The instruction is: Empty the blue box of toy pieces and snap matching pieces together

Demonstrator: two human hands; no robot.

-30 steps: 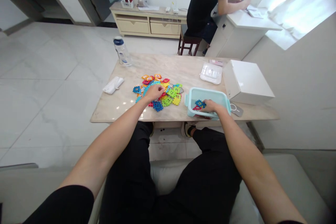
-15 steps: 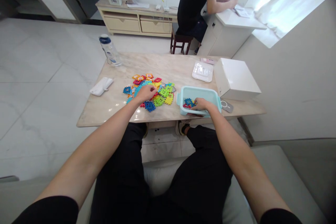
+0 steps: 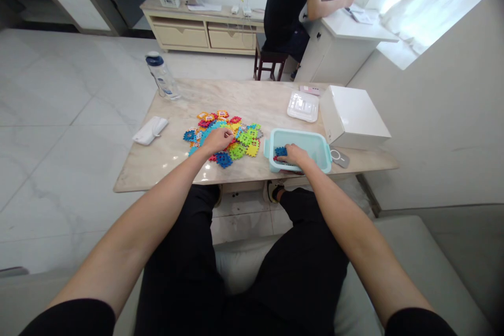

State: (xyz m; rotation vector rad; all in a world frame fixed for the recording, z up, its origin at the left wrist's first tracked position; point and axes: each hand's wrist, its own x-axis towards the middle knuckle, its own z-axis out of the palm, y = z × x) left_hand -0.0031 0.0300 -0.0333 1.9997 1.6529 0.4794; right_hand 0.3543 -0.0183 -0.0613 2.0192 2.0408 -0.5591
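Colourful notched plastic building pieces (image 3: 246, 139) lie heaped on the marble-topped table, in red, orange, yellow, green and blue. Over the middle of this heap is my left hand (image 3: 219, 140), its fingers curled together; whatever is between them is too small to make out. My right hand (image 3: 296, 155) reaches down into a light-blue plastic bin (image 3: 311, 138), with its fingers closed at a dark-blue notched building piece (image 3: 280, 151). Part of that piece and the red pieces under it are hidden by the hand.
A water bottle (image 3: 163, 77) and a white pouch (image 3: 150, 130) are on the left of the table (image 3: 157, 165). To the right are a clear plastic container (image 3: 303, 106), a white box (image 3: 356, 118) and a grey phone-like object (image 3: 340, 158). Another person (image 3: 293, 5) sits at a counter beyond.
My right hand has shifted left inside the bin, onto the dark-blue piece. My left hand stays over the heap, nearly unmoved. The whole view has shifted slightly.
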